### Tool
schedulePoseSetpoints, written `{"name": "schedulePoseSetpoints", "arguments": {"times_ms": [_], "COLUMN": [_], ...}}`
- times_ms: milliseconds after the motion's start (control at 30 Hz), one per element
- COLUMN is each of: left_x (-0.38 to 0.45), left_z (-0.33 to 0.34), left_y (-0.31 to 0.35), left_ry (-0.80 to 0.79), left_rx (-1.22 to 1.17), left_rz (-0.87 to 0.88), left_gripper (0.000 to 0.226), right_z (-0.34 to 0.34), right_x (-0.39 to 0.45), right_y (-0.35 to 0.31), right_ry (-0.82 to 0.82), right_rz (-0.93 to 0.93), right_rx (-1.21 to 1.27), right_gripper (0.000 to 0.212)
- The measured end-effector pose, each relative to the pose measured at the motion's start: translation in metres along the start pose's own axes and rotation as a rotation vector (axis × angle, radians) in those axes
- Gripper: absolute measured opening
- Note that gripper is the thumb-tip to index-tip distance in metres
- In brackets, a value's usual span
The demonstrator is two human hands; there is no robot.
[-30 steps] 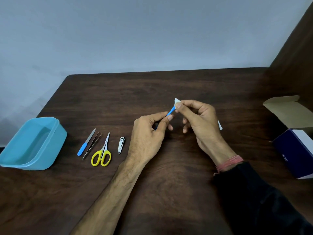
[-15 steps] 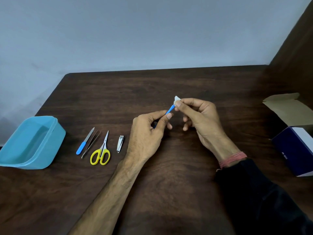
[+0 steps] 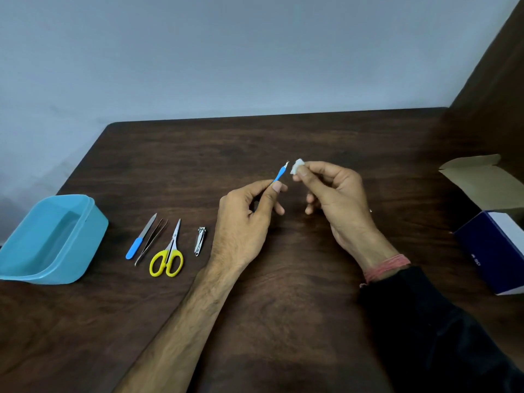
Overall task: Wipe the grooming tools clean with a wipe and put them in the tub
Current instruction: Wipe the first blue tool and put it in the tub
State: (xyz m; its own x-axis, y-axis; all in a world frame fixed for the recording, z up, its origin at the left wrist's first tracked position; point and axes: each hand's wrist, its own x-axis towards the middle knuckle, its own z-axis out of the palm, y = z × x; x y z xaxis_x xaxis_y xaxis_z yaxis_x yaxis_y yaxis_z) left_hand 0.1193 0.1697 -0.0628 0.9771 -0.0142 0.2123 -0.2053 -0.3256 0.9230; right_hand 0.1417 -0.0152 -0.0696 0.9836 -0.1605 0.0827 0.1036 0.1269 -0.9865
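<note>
On a dark wooden table (image 3: 283,307) against a pale grey wall (image 3: 226,52), the left hand (image 3: 243,222) pinches a slim blue-handled metal-tipped tool (image 3: 280,175), its tip just beside the small white wipe (image 3: 296,166) pinched in the right hand (image 3: 337,199).

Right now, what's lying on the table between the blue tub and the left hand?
Head view: nail file, tweezers, yellow scissors, nail clipper, between tub and left hand.

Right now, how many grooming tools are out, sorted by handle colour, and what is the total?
Blue-handled: 2, the blue-handled metal nail file on the dark wooden table and the thin blue-handled cuticle tool pinched by the left hand.
Yellow-handled: 1, the yellow-handled scissors.
Bare metal: 2, the slim metal tweezers and the small metal nail clipper.
Total: 5
</note>
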Motion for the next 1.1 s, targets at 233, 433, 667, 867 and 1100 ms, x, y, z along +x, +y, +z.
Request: {"name": "schedulePoseSetpoints", "arguments": {"times_ms": [233,433,667,867,1100], "left_x": [-0.0008,-0.0001,-0.0011,-0.0011,-0.0016], "left_z": [-0.0005,0.0002,-0.0004,0.0011,0.0002], "left_y": [0.0012,-0.0021,-0.0025,-0.0037,-0.0036], "left_ry": [-0.002,0.028,0.016,-0.027,-0.032], "left_rx": [-0.003,0.007,0.013,0.028,0.027], "left_rz": [0.033,0.073,0.075,0.056,0.052], "left_gripper": [0.017,0.014,0.017,0.019,0.02], "right_z": [0.0022,-0.0004,-0.0012,-0.0024,-0.0025], "right_x": [-0.0018,-0.0012,-0.0004,0.0016,0.0011], "right_y": [-0.0004,-0.003,-0.0026,0.0007,0.0003], "right_ry": [-0.107,-0.119,-0.151,-0.17,-0.161], "right_rz": [-0.043,-0.021,-0.011,-0.019,-0.039], "right_rx": [-0.066,-0.017,0.0,-0.007,-0.043], "right_gripper": [0.012,0.014,0.011,0.011,0.019]}}
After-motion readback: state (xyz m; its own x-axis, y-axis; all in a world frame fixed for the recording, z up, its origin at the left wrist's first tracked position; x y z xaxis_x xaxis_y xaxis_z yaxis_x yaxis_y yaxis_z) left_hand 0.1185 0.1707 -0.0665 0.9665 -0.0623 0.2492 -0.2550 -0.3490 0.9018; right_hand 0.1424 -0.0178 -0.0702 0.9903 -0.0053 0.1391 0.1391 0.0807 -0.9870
